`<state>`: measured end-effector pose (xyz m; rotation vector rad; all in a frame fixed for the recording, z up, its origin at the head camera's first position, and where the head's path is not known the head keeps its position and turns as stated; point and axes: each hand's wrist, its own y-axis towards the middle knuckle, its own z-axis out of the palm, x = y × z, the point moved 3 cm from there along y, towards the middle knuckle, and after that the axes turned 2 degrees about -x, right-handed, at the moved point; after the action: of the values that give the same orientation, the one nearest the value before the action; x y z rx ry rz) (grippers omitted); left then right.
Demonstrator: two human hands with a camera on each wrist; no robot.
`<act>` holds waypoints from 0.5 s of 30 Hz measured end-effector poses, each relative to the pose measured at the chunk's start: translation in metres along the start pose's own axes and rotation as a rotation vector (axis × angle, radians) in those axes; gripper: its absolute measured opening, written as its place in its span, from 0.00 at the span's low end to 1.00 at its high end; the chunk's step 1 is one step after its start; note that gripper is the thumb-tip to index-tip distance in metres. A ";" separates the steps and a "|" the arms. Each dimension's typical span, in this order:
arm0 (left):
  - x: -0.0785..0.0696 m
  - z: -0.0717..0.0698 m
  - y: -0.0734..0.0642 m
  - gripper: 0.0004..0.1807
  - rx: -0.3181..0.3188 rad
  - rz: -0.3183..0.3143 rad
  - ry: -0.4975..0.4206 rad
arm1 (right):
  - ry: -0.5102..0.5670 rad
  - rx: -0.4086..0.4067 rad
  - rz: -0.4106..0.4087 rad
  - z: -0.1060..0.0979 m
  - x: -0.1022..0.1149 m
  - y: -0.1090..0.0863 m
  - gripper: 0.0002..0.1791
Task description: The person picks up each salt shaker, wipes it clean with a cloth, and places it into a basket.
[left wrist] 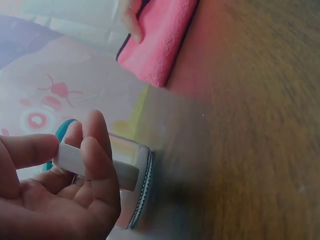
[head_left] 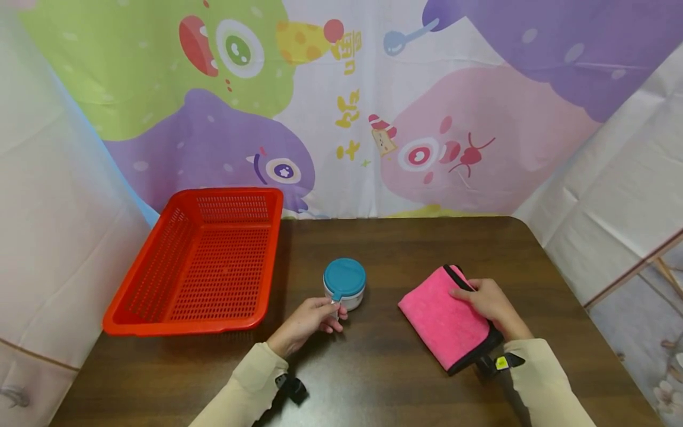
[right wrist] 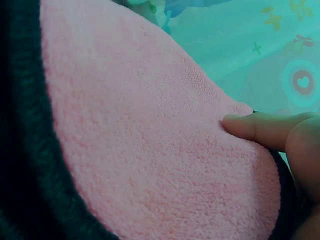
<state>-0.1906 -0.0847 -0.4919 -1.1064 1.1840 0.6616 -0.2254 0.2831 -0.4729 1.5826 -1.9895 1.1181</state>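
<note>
A small round jar [head_left: 344, 290] with a teal lid and a pale body is on the table in the middle of the head view. My left hand [head_left: 315, 317] pinches its white handle [left wrist: 95, 167] between thumb and fingers; the fingers hide part of the jar in the left wrist view. On the right, my right hand [head_left: 493, 302] grips the edge of a folded pink towel [head_left: 440, 317] with black trim, thumb on top. The fingers beneath the towel are hidden. In the right wrist view the thumb [right wrist: 260, 129] presses into the fluffy cloth.
A red plastic basket [head_left: 192, 327] with slotted walls stands on the left of the brown wooden table [head_left: 373, 379]. Behind the table hangs a cartoon-printed curtain [head_left: 341, 178], and pale fabric walls stand at both sides.
</note>
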 end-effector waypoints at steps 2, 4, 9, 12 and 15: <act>0.001 0.001 0.000 0.20 0.008 0.006 -0.015 | 0.007 -0.006 -0.021 0.001 0.001 0.000 0.31; 0.002 0.001 0.000 0.20 0.012 0.016 -0.026 | 0.012 -0.018 -0.040 0.001 0.002 0.000 0.30; 0.001 0.001 0.001 0.20 0.001 0.039 -0.037 | 0.023 -0.033 -0.061 0.001 0.006 -0.003 0.29; 0.001 0.000 0.001 0.20 -0.012 0.029 -0.055 | 0.032 -0.032 -0.068 0.001 0.011 -0.006 0.29; 0.000 -0.002 0.001 0.19 -0.029 0.012 -0.074 | 0.038 -0.027 -0.086 -0.001 0.017 -0.009 0.30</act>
<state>-0.1921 -0.0858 -0.4924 -1.0904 1.1213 0.7249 -0.2221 0.2722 -0.4577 1.6047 -1.8864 1.0755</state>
